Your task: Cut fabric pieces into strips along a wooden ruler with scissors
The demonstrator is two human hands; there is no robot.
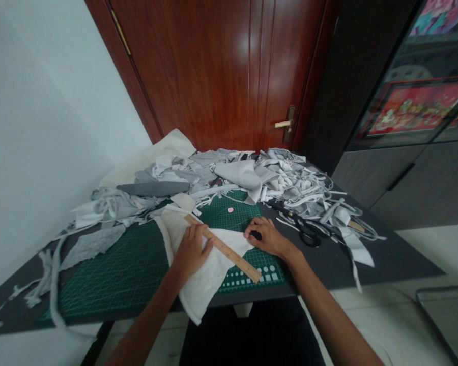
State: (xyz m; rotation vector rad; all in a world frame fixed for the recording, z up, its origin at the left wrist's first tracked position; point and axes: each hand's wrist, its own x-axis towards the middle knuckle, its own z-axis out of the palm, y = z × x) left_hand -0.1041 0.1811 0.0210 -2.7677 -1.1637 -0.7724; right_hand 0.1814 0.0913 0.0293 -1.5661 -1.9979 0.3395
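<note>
A piece of white cloth [204,277] lies across the green cutting mat [133,267], its lower corner hanging over the table's front edge. A wooden ruler [232,254] rests slantwise on the cloth, its near end past the cloth over the mat. My left hand [191,249] lies on the cloth and the ruler's upper part, fingers stretched and thumb apart. At the cloth's right corner, my right hand [269,236] is closed in a pinch on the edge. A dark spot shows between its thumb and fingers; I cannot tell what it is.
Piles of grey and white fabric scraps [286,178] cover the table's back. Black-handled scissors [307,229] lie right of my right hand. A small pink piece [230,209] sits on the mat. A grey strip [55,290] hangs over the front left edge. Behind stands a wooden door [221,76].
</note>
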